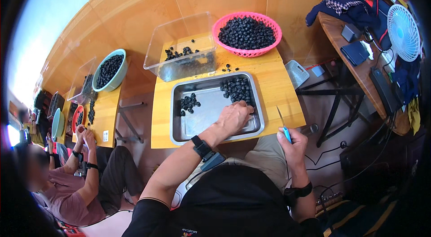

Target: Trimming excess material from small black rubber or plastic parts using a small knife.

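Note:
A rectangular metal tray [202, 122] lies on the wooden table in front of me. Dark, round, berry-like pieces [236, 89] are heaped in its far right corner, with a smaller cluster [189, 103] at the left. My left hand [235, 116] reaches into the tray's right side, fingers curled down at the near edge of the heap; whatever they pinch is hidden. Just right of the table's near edge, my right hand [294, 142] is closed round the blue handle of a small knife [281, 118], its thin pointed blade aimed up and away from me.
Behind the tray stand a clear plastic bin [179, 66] and a pink basket [247, 50], both holding dark pieces. A few loose ones lie between. At left, another person [76, 183] works at a similar table. A side table [345, 64] and fan [403, 32] stand right.

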`<state>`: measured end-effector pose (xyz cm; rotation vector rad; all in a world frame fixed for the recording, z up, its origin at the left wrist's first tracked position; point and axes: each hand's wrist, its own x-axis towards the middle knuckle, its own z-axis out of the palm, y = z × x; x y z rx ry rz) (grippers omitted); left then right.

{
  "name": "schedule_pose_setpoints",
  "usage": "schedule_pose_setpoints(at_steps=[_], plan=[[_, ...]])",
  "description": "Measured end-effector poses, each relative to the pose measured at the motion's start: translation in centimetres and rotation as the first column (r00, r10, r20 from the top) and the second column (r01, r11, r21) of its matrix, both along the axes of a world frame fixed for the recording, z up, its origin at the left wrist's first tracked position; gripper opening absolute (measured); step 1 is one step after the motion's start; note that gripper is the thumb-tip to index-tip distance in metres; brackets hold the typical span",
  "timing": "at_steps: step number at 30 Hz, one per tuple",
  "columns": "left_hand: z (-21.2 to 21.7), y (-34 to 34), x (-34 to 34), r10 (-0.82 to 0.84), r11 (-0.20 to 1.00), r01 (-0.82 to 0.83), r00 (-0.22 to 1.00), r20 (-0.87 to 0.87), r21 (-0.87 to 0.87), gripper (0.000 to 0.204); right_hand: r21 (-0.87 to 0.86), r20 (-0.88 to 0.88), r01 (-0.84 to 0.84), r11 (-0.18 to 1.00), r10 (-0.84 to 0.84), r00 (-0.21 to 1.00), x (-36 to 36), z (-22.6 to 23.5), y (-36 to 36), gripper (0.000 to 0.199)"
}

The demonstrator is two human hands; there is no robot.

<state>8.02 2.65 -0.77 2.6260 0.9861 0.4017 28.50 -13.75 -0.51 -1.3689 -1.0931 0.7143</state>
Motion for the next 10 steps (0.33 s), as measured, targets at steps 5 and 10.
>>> schedule_pose_setpoints(at_steps=[5,10], plan=[[-0.2,0.0,0.3,0.021,0.999,-0.020,1.000,0.015,-0.031,0.025,-0.009,-0.051,-0.014,1.000,0.013,0.999,0.4,-0.5,0.1,0.025],[-0.2,-0.2,-1.3,0.029,0.987,0.000,0.984,0.176,-0.159,0.034,-0.012,-0.032,-0.044,0.999,0.044,0.999,0.6,-0.5,0.5,0.026]])
